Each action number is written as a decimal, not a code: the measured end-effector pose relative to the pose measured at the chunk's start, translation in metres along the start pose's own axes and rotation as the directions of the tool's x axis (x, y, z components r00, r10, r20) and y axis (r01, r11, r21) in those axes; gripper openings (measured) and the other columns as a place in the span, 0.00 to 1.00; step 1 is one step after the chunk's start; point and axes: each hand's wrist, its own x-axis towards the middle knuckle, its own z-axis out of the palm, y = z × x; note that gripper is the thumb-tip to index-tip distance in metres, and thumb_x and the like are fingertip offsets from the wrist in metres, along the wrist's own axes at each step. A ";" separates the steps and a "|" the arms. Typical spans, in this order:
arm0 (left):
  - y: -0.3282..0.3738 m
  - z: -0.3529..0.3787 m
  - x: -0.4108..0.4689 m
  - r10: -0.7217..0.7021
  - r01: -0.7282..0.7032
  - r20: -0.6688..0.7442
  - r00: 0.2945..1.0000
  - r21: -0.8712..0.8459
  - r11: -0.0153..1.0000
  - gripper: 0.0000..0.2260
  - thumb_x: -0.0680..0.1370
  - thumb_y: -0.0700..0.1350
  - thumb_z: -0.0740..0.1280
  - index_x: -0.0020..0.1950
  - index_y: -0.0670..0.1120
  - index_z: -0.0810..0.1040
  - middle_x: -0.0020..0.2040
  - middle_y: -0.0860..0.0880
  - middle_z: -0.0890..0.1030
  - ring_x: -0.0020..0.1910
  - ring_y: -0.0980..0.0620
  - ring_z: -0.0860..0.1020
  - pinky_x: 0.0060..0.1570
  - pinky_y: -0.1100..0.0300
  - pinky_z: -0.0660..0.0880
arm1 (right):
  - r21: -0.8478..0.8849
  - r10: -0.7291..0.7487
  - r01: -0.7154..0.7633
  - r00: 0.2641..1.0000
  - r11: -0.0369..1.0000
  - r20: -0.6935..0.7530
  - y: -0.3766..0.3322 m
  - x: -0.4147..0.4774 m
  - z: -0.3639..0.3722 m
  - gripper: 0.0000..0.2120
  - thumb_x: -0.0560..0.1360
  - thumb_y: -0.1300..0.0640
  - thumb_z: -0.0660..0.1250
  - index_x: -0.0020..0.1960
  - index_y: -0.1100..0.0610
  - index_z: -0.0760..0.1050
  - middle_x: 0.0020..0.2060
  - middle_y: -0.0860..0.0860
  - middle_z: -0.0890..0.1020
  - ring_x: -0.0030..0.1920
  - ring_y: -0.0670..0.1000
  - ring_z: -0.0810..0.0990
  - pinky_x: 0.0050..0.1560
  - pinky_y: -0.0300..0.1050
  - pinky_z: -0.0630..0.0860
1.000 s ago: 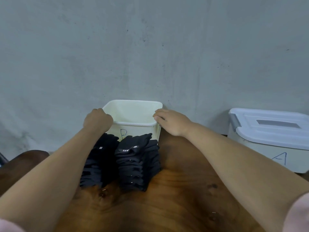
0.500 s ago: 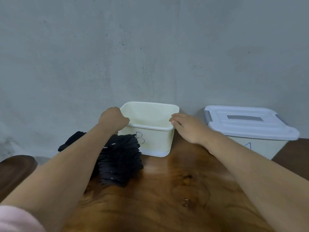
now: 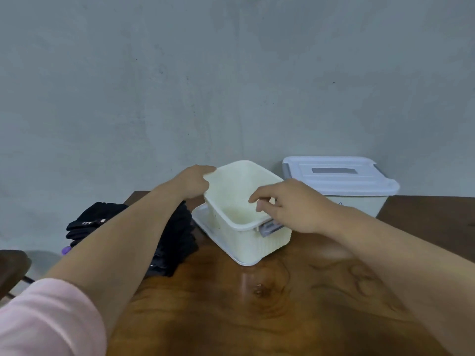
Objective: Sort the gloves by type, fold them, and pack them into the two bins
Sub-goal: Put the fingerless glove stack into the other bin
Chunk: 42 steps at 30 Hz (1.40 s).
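Open bin (image 3: 253,238) has turned since 0.5 s ago, 1 corner now nearest | left hand (image 3: 191,182) grips its far-left rim | right hand (image 3: 291,205) curled at near-right rim (grip unclear) | black gloves (image 3: 177,240) stacked just left on table (image 3: 257,317) | lidded bin (image 3: 339,177) behind right

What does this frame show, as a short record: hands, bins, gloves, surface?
left hand: grips the far-left rim of the open bin
right hand: grips the near-right rim of the open bin, by its latch
open bin: turned at an angle to the table edge, nothing seen inside
lidded bin: behind and to the right, lid on
gloves: black, piled left of the open bin, none packed
table: brown wood, bears both bins and the gloves
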 end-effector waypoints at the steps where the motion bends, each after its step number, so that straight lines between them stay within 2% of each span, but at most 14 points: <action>1: 0.005 0.003 -0.001 0.021 -0.021 0.023 1.000 0.000 1.000 0.33 0.77 0.32 0.59 0.82 0.52 0.69 0.80 0.52 0.69 0.78 0.48 0.68 0.69 0.63 0.64 | -0.002 0.013 -0.013 0.999 1.000 -0.044 0.002 0.001 -0.003 0.11 0.84 0.49 0.64 0.61 0.39 0.82 0.42 0.30 0.84 0.40 0.38 0.82 0.46 0.39 0.77; 2: 0.009 0.006 -0.001 0.039 -0.039 0.045 0.998 -0.005 0.999 0.33 0.77 0.32 0.59 0.82 0.53 0.69 0.80 0.52 0.69 0.79 0.49 0.68 0.70 0.62 0.64 | -0.023 0.038 -0.040 0.994 0.999 -0.099 0.006 0.004 -0.005 0.10 0.84 0.49 0.65 0.61 0.39 0.82 0.41 0.30 0.82 0.40 0.39 0.81 0.44 0.38 0.75; 4: 0.013 0.012 -0.001 0.076 -0.077 0.085 0.993 0.002 0.997 0.35 0.76 0.31 0.59 0.81 0.55 0.69 0.80 0.54 0.69 0.79 0.50 0.67 0.73 0.61 0.65 | -0.038 0.126 -0.135 0.974 0.990 -0.188 0.017 0.010 -0.009 0.12 0.82 0.49 0.67 0.64 0.42 0.81 0.51 0.34 0.83 0.48 0.41 0.81 0.50 0.41 0.74; 7: 0.018 0.020 -0.009 0.158 -0.164 0.148 0.976 0.030 0.986 0.37 0.74 0.32 0.58 0.80 0.59 0.70 0.80 0.59 0.69 0.78 0.54 0.67 0.78 0.56 0.64 | -0.094 0.296 -0.310 0.945 0.946 -0.137 0.028 0.013 -0.009 0.21 0.82 0.48 0.67 0.74 0.48 0.74 0.66 0.47 0.76 0.64 0.54 0.78 0.58 0.49 0.74; 11: 0.028 0.028 -0.024 0.241 -0.240 0.176 0.955 -0.025 0.970 0.38 0.73 0.29 0.56 0.78 0.58 0.73 0.76 0.61 0.74 0.74 0.59 0.71 0.73 0.62 0.67 | -0.150 0.452 -0.450 0.892 0.880 -0.025 0.028 0.009 -0.006 0.20 0.80 0.59 0.62 0.72 0.56 0.73 0.65 0.54 0.79 0.60 0.60 0.79 0.58 0.54 0.79; 15: 0.033 0.026 -0.029 0.205 -0.199 0.075 0.976 -0.076 0.977 0.35 0.76 0.28 0.55 0.80 0.52 0.72 0.77 0.54 0.73 0.75 0.54 0.72 0.74 0.61 0.68 | 0.006 0.419 -0.421 0.901 0.907 -0.115 0.030 0.017 -0.013 0.23 0.76 0.70 0.59 0.69 0.61 0.78 0.65 0.53 0.82 0.64 0.57 0.79 0.62 0.51 0.79; 18: 0.039 0.022 -0.026 0.156 -0.157 -0.019 0.988 -0.082 0.984 0.31 0.79 0.30 0.57 0.81 0.49 0.71 0.79 0.51 0.72 0.76 0.51 0.71 0.74 0.61 0.66 | 0.047 0.397 -0.395 0.901 0.918 -0.178 0.035 0.030 -0.014 0.16 0.76 0.71 0.57 0.51 0.56 0.81 0.54 0.50 0.84 0.56 0.57 0.80 0.49 0.46 0.76; 19: 0.040 0.023 -0.026 0.143 -0.144 -0.020 0.990 -0.075 0.987 0.30 0.80 0.31 0.57 0.81 0.49 0.70 0.80 0.51 0.71 0.77 0.50 0.70 0.74 0.63 0.65 | 0.032 0.391 -0.392 0.905 0.920 -0.170 0.039 0.035 -0.011 0.14 0.76 0.70 0.57 0.50 0.59 0.79 0.53 0.51 0.84 0.53 0.58 0.80 0.46 0.46 0.76; 22: 0.042 0.034 -0.025 0.111 -0.111 0.003 0.994 -0.042 0.993 0.28 0.82 0.33 0.58 0.83 0.46 0.67 0.82 0.49 0.67 0.79 0.48 0.67 0.73 0.64 0.61 | 0.011 0.377 -0.378 0.921 0.926 -0.095 0.044 0.035 -0.002 0.19 0.80 0.68 0.57 0.66 0.57 0.79 0.61 0.52 0.82 0.52 0.56 0.80 0.42 0.43 0.75; 25: 0.042 0.044 -0.027 0.099 -0.099 0.002 0.995 -0.020 0.995 0.27 0.84 0.35 0.58 0.84 0.46 0.64 0.82 0.47 0.66 0.79 0.47 0.66 0.74 0.61 0.61 | -0.039 0.361 -0.364 0.930 0.931 -0.073 0.044 0.023 0.008 0.28 0.81 0.66 0.58 0.79 0.52 0.72 0.70 0.56 0.80 0.65 0.59 0.79 0.56 0.46 0.75; 28: 0.040 0.044 -0.029 0.112 -0.113 0.015 0.994 0.016 0.994 0.28 0.83 0.35 0.57 0.84 0.48 0.64 0.81 0.48 0.68 0.78 0.47 0.68 0.72 0.62 0.63 | -0.073 0.366 -0.375 0.924 0.924 -0.114 0.037 0.012 0.018 0.29 0.79 0.67 0.59 0.78 0.52 0.73 0.69 0.55 0.81 0.66 0.60 0.79 0.60 0.49 0.76; 34: 0.032 0.032 -0.033 0.184 -0.189 0.111 0.977 0.035 0.981 0.36 0.77 0.30 0.53 0.81 0.55 0.69 0.80 0.54 0.70 0.78 0.51 0.67 0.71 0.64 0.64 | -0.130 0.409 -0.412 0.911 0.902 -0.050 0.010 -0.010 0.039 0.24 0.75 0.65 0.60 0.70 0.58 0.75 0.62 0.57 0.83 0.62 0.63 0.78 0.62 0.59 0.78; 38: 0.033 0.031 -0.039 0.178 -0.175 0.053 0.983 -0.050 0.983 0.33 0.77 0.29 0.54 0.80 0.51 0.72 0.78 0.53 0.73 0.75 0.51 0.72 0.70 0.63 0.68 | -0.077 0.419 -0.420 0.907 0.904 -0.035 0.006 -0.009 0.028 0.32 0.76 0.67 0.59 0.78 0.49 0.70 0.68 0.55 0.80 0.68 0.59 0.77 0.65 0.53 0.77; 42: 0.029 0.033 -0.045 0.131 -0.129 0.014 0.991 -0.097 0.987 0.31 0.79 0.30 0.55 0.80 0.49 0.72 0.78 0.51 0.73 0.75 0.50 0.72 0.69 0.63 0.68 | -0.044 0.409 -0.410 0.912 0.911 -0.016 0.007 -0.004 0.023 0.31 0.76 0.68 0.60 0.76 0.49 0.72 0.66 0.51 0.82 0.67 0.56 0.78 0.64 0.49 0.77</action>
